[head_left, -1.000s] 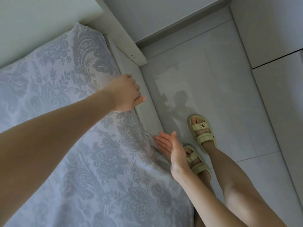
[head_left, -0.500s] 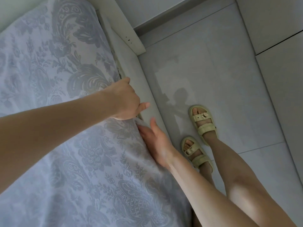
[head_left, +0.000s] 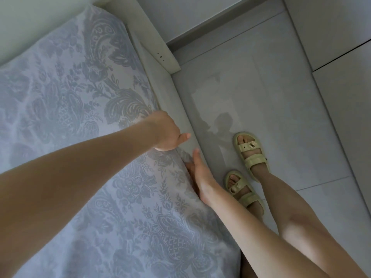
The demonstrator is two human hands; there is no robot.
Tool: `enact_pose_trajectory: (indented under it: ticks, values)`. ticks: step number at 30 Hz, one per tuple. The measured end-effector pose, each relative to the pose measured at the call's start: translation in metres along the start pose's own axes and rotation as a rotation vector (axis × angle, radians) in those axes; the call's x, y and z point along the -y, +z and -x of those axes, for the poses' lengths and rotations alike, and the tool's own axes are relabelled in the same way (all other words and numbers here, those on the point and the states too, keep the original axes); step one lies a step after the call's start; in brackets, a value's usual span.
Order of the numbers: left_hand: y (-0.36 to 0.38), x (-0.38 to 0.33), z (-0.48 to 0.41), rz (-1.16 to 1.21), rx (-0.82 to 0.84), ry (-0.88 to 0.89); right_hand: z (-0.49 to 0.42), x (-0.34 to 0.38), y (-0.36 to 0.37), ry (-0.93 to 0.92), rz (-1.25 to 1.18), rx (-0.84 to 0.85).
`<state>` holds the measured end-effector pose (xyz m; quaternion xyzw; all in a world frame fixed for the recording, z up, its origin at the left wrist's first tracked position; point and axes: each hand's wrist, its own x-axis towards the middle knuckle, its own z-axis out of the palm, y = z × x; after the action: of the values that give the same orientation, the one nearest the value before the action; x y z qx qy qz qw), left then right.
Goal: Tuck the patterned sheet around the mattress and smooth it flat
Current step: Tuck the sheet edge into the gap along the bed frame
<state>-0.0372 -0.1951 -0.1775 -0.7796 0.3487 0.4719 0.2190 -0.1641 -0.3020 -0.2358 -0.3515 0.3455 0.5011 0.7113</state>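
While lying spread over the top of the mattress (itself hidden underneath), already looking mostly flat: the patterned sheet (head_left: 84, 109), dropping at its side into the gap against the bed frame (head_left: 174, 109). Curling the left hand (head_left: 165, 135) over that covered edge, thumb sticking out, fingers hooking round the cloth and out of sight. Holding the right hand (head_left: 200, 177) flat and straight-fingered in the gap just nearer the body, pressing the hanging cloth inward rather than gripping it. Judging the cloth as light, soft and limp (a woven damask, probably a little slick), so likely bunching or creeping back out of a shallow tuck. Judging the mattress as the heavy, stiff part, needing lifting at the edge to let cloth under. Best taking hold at the loose hem just below the mattress edge, pulling taut before pushing under, then sweeping an open palm outward across the top.
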Motion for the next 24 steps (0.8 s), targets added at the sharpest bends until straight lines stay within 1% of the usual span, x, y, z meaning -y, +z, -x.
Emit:
enact_pose_trajectory:
  ticks: [2,3,4,5,7,9,11,13,15,17,19,21,22,24]
  values:
    - [-0.008,-0.006,-0.006,-0.043,0.09,-0.01,0.011,-0.011,-0.012,-0.254,-0.02,-0.28]
    - [-0.01,-0.008,-0.007,-0.068,0.122,-0.016,0.013,-0.015,-0.018,-0.358,-0.011,-0.369]
    - [-0.011,-0.008,-0.009,-0.078,0.143,-0.028,0.015,-0.018,-0.021,-0.415,-0.013,-0.374]
    - [-0.011,-0.008,-0.009,-0.07,0.151,-0.035,0.018,-0.019,-0.022,-0.408,-0.046,-0.325]
    - [-0.009,-0.006,-0.008,-0.043,0.161,-0.037,0.017,-0.02,-0.02,-0.329,-0.144,-0.206]
    - [-0.004,-0.002,-0.009,-0.014,0.119,-0.023,0.02,-0.018,-0.017,-0.343,-0.095,-0.166]
    - [0.004,0.002,-0.01,0.005,0.075,-0.014,0.025,-0.02,-0.015,-0.4,-0.032,-0.146]
    - [0.007,0.004,-0.011,0.023,0.045,-0.014,0.028,-0.021,-0.013,-0.385,-0.027,-0.072]
    - [0.006,0.004,-0.01,0.039,0.043,-0.014,0.029,-0.017,-0.009,-0.284,-0.011,0.025]
    - [0.013,0.007,-0.01,0.042,0.015,-0.004,0.025,-0.009,-0.003,-0.133,0.017,0.125]
    - [0.024,0.013,-0.01,0.047,-0.06,0.01,0.011,0.0,0.006,-0.036,0.061,0.258]
    - [0.031,0.016,-0.008,0.027,-0.128,0.03,-0.006,0.008,0.017,-0.028,0.148,0.343]
    - [0.031,0.017,-0.007,0.011,-0.165,0.043,-0.015,0.011,0.021,-0.025,0.17,0.343]
    - [0.024,0.016,-0.002,0.074,-0.277,0.058,-0.024,0.015,0.021,0.003,0.132,0.32]
